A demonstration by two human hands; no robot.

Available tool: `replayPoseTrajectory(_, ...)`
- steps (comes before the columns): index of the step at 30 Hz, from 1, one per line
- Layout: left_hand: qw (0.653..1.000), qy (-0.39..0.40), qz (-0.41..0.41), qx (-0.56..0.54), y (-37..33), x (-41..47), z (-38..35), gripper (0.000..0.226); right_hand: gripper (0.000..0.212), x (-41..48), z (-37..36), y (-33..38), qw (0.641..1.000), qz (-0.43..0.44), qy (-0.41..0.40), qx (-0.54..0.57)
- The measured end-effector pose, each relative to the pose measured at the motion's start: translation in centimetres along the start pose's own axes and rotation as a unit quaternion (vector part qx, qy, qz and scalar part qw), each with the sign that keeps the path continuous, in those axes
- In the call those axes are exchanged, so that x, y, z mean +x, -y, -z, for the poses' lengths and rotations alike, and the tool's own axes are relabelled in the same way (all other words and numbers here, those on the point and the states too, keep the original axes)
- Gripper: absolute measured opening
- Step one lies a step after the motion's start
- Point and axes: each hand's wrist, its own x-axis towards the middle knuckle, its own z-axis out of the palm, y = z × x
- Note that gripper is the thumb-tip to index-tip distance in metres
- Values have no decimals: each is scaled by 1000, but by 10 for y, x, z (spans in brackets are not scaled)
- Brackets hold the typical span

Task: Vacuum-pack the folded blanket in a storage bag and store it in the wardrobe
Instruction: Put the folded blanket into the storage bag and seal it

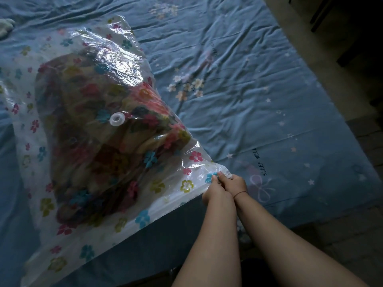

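Note:
A clear storage bag (pixel 68 235) printed with small flowers lies on the bed, puffed up around a folded floral blanket (pixel 99 129). A white round valve (pixel 117 119) sits on the bag's top face. Both hands meet at the bag's near right corner, on its zip strip. My left hand (pixel 214 192) pinches the strip at that corner. My right hand (pixel 235 184), with a thin band at the wrist, pinches the same corner right beside it. The fingertips are partly hidden behind the plastic.
The bed carries a blue sheet (pixel 259 83) with blossoms, stars and the words "SLEEP WELL". Its right edge drops to a dark floor (pixel 364 141). A pale soft object (pixel 5 25) lies at the far left. Dark furniture stands at the top right.

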Motion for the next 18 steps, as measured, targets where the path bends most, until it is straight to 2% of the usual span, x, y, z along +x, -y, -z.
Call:
replayPoseTrajectory(10, 1000, 10, 12, -6, -2, 4, 0, 33, 25, -4, -1, 5, 991, -72, 28, 105)
replayPoseTrajectory(16, 1000, 24, 20, -6, -1, 13, 1, 23, 26, -3, -2, 5, 977, -121, 33, 174)
replayPoseTrajectory(18, 999, 36, 35, 6, 2, 17, 4, 28, 24, -1, -1, 2, 976, -124, 30, 175)
